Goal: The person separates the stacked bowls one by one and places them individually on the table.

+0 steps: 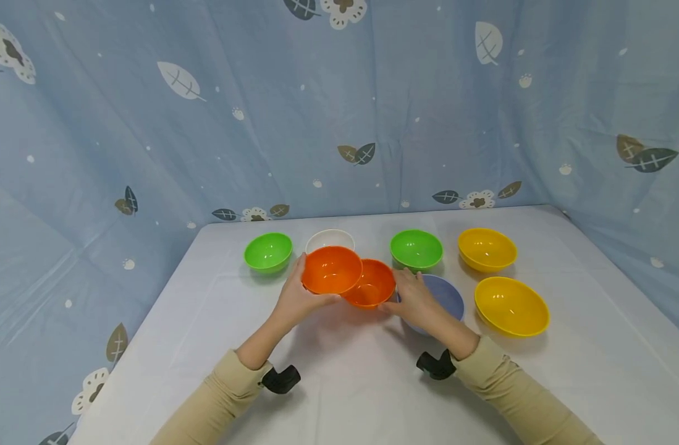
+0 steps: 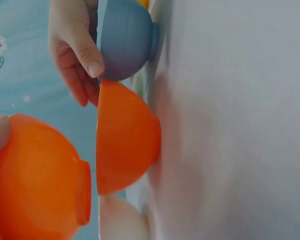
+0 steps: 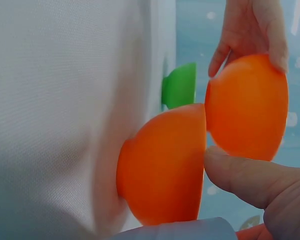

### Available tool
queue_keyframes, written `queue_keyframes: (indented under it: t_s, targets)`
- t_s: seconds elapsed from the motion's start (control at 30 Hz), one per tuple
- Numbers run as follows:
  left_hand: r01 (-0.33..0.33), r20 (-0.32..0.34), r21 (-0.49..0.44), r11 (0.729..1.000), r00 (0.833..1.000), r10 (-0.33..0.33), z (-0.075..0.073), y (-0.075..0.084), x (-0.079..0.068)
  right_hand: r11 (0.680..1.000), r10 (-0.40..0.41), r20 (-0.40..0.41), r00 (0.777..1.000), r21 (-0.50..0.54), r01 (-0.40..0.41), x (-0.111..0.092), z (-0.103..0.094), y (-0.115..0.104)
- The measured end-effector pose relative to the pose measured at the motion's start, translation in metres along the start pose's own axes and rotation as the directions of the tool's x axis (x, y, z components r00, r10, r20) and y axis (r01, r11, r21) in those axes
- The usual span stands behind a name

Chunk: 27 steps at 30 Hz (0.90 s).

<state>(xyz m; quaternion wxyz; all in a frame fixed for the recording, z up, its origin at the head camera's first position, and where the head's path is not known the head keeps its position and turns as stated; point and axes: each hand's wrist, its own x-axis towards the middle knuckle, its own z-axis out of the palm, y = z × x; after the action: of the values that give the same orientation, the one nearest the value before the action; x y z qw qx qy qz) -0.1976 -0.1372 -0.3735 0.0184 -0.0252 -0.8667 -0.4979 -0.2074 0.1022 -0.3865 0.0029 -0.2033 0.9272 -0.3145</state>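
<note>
My left hand [image 1: 303,296] grips an orange bowl [image 1: 332,270] by its sides, thumb at the near rim. The bowl is raised above the table and overlaps, in the head view, a second orange bowl [image 1: 372,287]. In the left wrist view that second bowl [image 2: 125,137] stands upright on the table, with the raised one [image 2: 37,180] apart from it. Beside its right rim is my right hand [image 1: 414,300], thumb and fingers spread; the thumb tip [image 3: 217,157] reaches the rim, though contact is unclear. Partly under this hand stands a blue bowl [image 1: 445,296].
Behind the orange bowls are a green bowl [image 1: 269,253], a partly hidden white bowl [image 1: 330,238] and another green bowl [image 1: 417,249]. Two yellow bowls [image 1: 487,250] stand at the right. A white cloth [image 1: 339,395] covers the table; a patterned blue curtain [image 1: 295,123] hangs behind.
</note>
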Motion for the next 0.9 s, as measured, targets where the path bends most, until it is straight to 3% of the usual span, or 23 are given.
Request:
queue_keyframes:
  t_s: [0.23, 0.47, 0.9]
  targets:
    - [0.022, -0.011, -0.033, 0.999, 1.000, -0.022, -0.015, -0.015, -0.009, 0.999, 0.000, -0.011, 1.000, -0.034, -0.001, 0.001, 0.003, -0.003]
    - [0.061, -0.021, -0.010, 0.998, 0.998, -0.062, -0.024, -0.025, -0.017, 0.998, 0.018, -0.021, 1.000, -0.061, -0.019, 0.001, 0.004, -0.005]
    - [0.126, 0.023, -0.002, 0.992, 0.992, -0.126, -0.021, -0.043, -0.027, 0.997, 0.032, -0.018, 0.999, -0.070, -0.034, 0.003, 0.005, -0.005]
